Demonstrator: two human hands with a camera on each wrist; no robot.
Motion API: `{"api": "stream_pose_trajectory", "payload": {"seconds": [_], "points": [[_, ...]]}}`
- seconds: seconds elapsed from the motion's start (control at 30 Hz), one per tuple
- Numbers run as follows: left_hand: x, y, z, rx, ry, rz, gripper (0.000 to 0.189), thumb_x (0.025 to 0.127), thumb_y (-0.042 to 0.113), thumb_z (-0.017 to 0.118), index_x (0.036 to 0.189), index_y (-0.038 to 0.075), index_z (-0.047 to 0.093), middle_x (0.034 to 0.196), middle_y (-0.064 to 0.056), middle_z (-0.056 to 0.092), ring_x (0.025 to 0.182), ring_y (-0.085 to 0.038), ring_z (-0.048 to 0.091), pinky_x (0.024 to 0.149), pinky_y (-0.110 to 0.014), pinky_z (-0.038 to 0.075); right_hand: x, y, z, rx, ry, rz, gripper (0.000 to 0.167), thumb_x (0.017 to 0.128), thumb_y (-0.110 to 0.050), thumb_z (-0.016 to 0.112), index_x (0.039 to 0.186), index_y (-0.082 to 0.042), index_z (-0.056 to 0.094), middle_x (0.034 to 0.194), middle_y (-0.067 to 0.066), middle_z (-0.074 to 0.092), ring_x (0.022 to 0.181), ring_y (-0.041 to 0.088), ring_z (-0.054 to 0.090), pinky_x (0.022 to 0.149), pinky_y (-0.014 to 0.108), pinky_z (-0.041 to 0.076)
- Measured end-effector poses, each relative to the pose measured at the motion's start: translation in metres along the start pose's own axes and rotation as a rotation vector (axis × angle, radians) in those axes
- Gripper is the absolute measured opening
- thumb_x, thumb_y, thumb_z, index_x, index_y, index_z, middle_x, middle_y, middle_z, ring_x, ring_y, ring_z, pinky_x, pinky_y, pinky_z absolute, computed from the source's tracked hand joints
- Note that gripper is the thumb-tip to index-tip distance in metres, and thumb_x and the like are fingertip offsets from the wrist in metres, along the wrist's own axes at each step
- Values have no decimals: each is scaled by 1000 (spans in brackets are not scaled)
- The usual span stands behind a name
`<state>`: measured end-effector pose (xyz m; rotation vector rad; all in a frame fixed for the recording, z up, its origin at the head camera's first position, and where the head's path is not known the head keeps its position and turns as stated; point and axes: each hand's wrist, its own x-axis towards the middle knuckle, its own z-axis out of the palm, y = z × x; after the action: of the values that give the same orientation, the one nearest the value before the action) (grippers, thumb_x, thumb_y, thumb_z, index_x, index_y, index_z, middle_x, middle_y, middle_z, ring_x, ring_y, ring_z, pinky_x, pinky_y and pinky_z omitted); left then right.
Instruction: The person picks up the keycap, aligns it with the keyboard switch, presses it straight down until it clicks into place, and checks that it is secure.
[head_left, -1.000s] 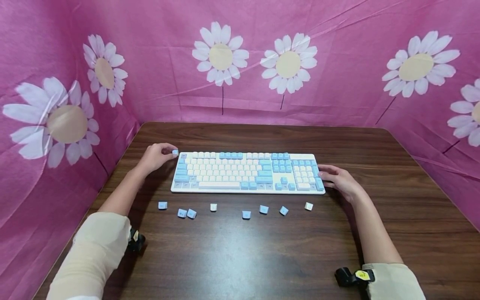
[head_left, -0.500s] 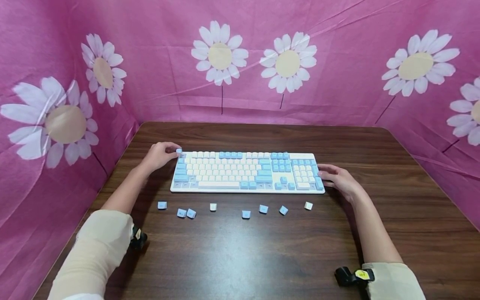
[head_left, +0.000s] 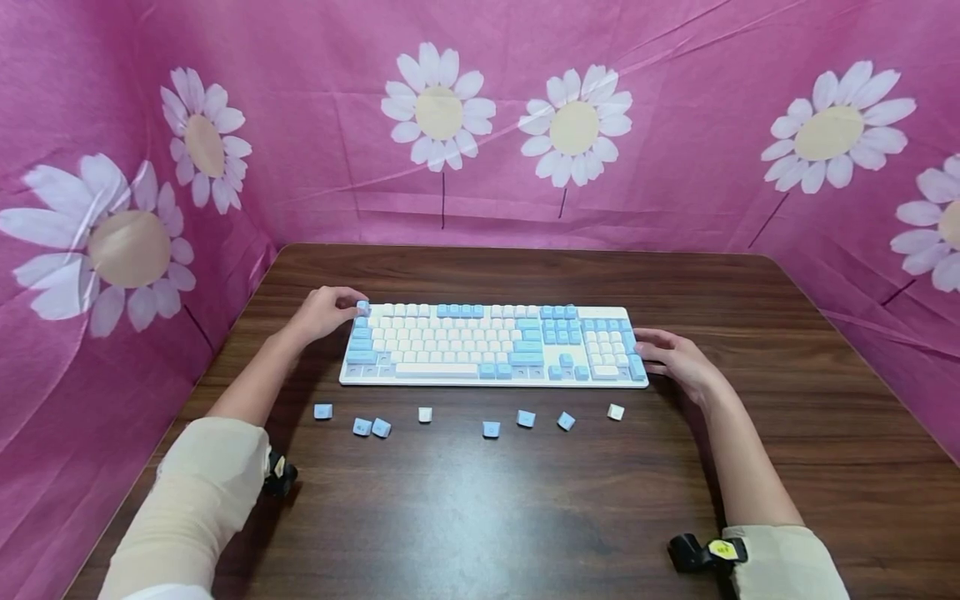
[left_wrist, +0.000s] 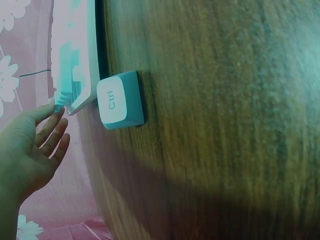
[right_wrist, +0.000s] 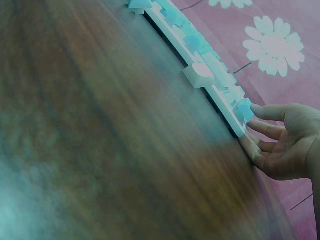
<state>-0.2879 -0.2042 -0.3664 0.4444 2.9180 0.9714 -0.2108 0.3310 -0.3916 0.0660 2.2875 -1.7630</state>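
Note:
My left hand [head_left: 327, 310] pinches a light-blue keycap [head_left: 363, 307] between thumb and fingertips, right at the far left corner of a white-and-blue keyboard [head_left: 483, 382]. In the left wrist view, the thumb and index finger meet at that corner while the other fingers hang loosely bent. Across the keyboard, my right hand [head_left: 681, 364] touches its right edge with extended fingers. The right wrist view has the thumb against a blue corner key [right_wrist: 245, 108] and the fingers low along the side. Bare grey sockets [head_left: 368, 372] show in the keyboard's front row at left.
Several loose keycaps lie in a row before the keyboard, among them a blue Ctrl keycap [left_wrist: 112, 100] at left and a white keycap [head_left: 616, 412] at right. The wooden table [head_left: 480, 517] meets a pink flowered cloth [head_left: 510, 208] at the back and sides.
My left hand has moved slightly right with the keycap, from just outside the keyboard's far left corner to over the corner position. The right hand has stayed at the right edge.

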Motion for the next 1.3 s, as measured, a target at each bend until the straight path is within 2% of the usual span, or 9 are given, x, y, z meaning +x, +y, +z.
{"api": "stream_pose_trajectory", "payload": {"seconds": [0.23,0.47,0.73,0.87,1.13,1.2,1.3], "points": [[0,1,0,-6,-7,10,24,90,8,58,110,-5,62,105,-23,60,97,-32,52,81,-45,41,1,0,2,10,-3,-12,60,93,-17,56,139,9,27,106,-3,53,90,1,54,80,23,45],[0,2,-1,-10,-18,-5,24,90,7,57,109,-6,62,105,-23,61,96,-32,53,80,-44,42,0,-2,4,6,-12,-8,61,94,-18,55,139,9,25,115,7,51,91,1,54,81,24,45],[1,2,-1,-4,-25,6,24,90,7,59,108,-7,63,105,-24,61,93,-30,54,79,-43,42,1,-3,4,-7,0,1,61,94,-18,55,140,8,25,120,12,48,91,0,53,81,23,45],[1,2,-1,-12,-36,-10,25,90,7,58,109,-7,62,106,-24,61,94,-30,53,80,-43,42,1,-3,3,-9,-13,-3,61,94,-19,54,140,8,24,124,17,45,92,0,53,82,24,44],[1,2,-1,-42,-48,-62,26,91,9,56,112,-5,61,114,-25,57,103,-32,49,86,-46,38,0,-2,2,2,-4,-2,62,93,-19,56,139,9,26,113,4,51,91,1,54,80,23,45],[1,2,0,-53,-48,-66,25,91,8,57,112,-5,62,114,-24,57,101,-31,50,84,-45,39,0,-2,2,5,-1,-1,62,93,-20,56,139,9,26,111,2,51,90,1,54,80,23,45],[3,3,0,-56,-45,-58,24,90,8,58,109,-5,63,110,-24,59,88,-28,51,75,-40,41,-1,-1,2,2,-1,-4,62,93,-20,56,139,9,26,110,2,52,90,1,54,80,23,45]]}}
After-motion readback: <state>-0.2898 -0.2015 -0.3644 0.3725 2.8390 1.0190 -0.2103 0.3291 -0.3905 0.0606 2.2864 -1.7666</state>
